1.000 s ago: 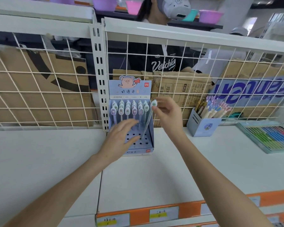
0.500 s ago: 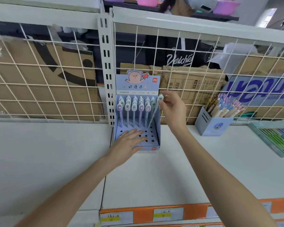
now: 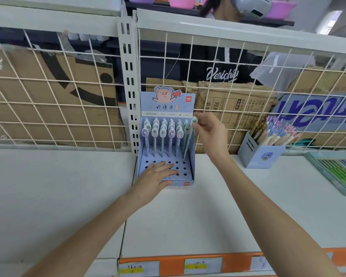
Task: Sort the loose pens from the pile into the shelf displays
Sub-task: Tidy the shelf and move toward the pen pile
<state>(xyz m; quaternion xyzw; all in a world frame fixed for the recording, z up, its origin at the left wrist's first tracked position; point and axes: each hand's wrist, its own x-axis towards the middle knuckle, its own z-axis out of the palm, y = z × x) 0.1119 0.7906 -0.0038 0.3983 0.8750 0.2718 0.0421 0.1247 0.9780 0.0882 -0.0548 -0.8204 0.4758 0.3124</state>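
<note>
Right hand [image 3: 209, 131] pinches pen [image 3: 188, 140] top; pen now steeper, tip lowered into right rear hole of display box [image 3: 185, 183]. Left hand [image 3: 155, 177], fingers flat, still presses perforated tray.

"deli" logo on pen display box [image 3: 166, 104]; "Venichey" on shirt [image 3: 222, 73].

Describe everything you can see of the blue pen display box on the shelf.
The display box looks like pale blue cardboard, upright against the wire grid, with a pig header card. Its stepped base has round holes; pens fill the back rows. The left hand rests flat on the front holes; the right hand pinches a pen at its right edge.
</note>
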